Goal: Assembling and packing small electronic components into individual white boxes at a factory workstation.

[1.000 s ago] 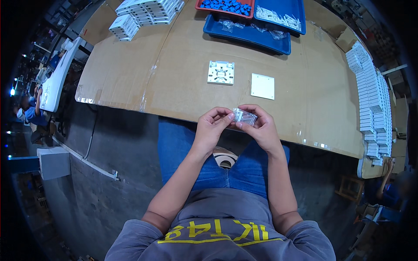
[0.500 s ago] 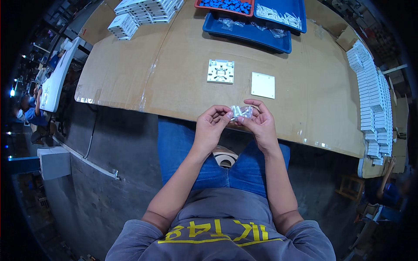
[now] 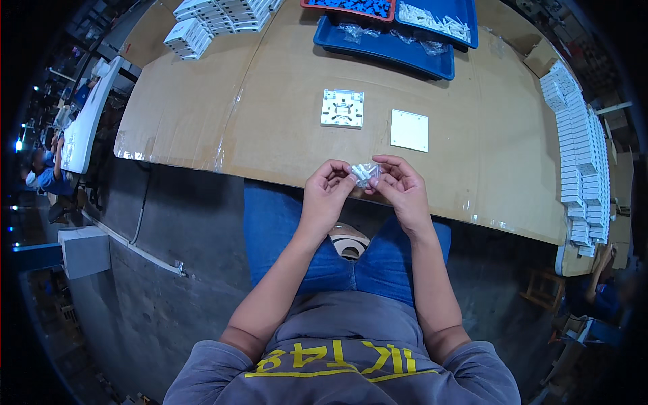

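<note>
Between my two hands, just above the table's near edge, is a small clear plastic bag point(image 3: 364, 174) with white pieces inside. My left hand point(image 3: 327, 194) pinches its left side between thumb and fingers. On the other side, the thumb and fingers of my right hand point(image 3: 403, 192) close on the bag. Beyond my hands lies a white square box base point(image 3: 342, 109), its moulded inside facing up. To its right, a flat white square cover plate point(image 3: 410, 130) rests on the cardboard-topped table point(image 3: 283, 121).
At the far side stand a red tray point(image 3: 324, 5) of blue parts, a blue tray point(image 3: 412, 8) of white parts and a blue tray point(image 3: 378, 54) with clear bags. White boxes point(image 3: 189, 39) are stacked far left; more stacks point(image 3: 574, 148) line the right edge.
The bag has tilted and shifted slightly left, and its white pieces lie differently. Both hands still hold it. The box base and the cover plate have stayed put on the table.
</note>
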`<state>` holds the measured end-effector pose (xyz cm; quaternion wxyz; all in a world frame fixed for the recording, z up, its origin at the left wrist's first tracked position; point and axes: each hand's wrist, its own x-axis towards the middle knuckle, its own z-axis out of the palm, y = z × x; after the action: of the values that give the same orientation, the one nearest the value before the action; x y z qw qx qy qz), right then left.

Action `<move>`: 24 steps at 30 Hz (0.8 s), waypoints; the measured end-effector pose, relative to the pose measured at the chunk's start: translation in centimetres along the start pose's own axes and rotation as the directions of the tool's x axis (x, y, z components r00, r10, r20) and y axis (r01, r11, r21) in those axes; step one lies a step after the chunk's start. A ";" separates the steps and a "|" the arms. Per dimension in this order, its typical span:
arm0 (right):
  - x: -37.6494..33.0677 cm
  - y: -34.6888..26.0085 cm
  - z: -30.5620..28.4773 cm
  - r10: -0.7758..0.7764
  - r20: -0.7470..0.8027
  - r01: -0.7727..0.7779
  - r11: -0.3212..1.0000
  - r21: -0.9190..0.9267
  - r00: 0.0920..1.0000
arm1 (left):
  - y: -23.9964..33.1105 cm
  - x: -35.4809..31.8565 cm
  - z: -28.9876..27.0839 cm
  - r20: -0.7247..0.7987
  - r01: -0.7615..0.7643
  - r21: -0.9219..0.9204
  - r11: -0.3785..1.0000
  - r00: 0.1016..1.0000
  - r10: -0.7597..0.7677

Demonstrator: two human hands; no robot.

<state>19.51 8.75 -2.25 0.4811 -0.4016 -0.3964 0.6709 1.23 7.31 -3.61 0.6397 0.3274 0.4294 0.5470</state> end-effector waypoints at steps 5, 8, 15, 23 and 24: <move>0.0 -0.2 0.4 0.050 0.008 -0.050 0.999 0.009 0.999 | -0.3 0.2 0.1 -0.055 -0.099 0.005 0.995 0.994 0.099; 0.1 -0.2 0.7 0.066 -0.003 -0.066 0.998 0.004 0.998 | -0.4 0.4 -0.2 0.012 -0.055 0.014 0.998 0.998 0.055; 0.3 0.4 0.0 0.051 -0.010 -0.051 0.998 0.027 0.999 | 0.5 0.4 0.2 0.022 0.087 0.021 0.996 0.996 -0.087; 0.4 0.1 0.6 0.059 -0.073 -0.057 0.998 0.025 0.996 | 0.5 0.4 -0.1 0.014 0.008 -0.038 0.999 1.000 -0.007; 0.5 0.3 0.5 0.042 -0.065 -0.043 0.999 -0.017 0.997 | 0.7 0.4 0.0 0.013 0.046 -0.076 0.996 0.999 -0.045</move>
<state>18.83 9.05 -2.46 0.4754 -0.4358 -0.3782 0.6641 0.97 7.86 -3.10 0.6665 0.2959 0.4121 0.5463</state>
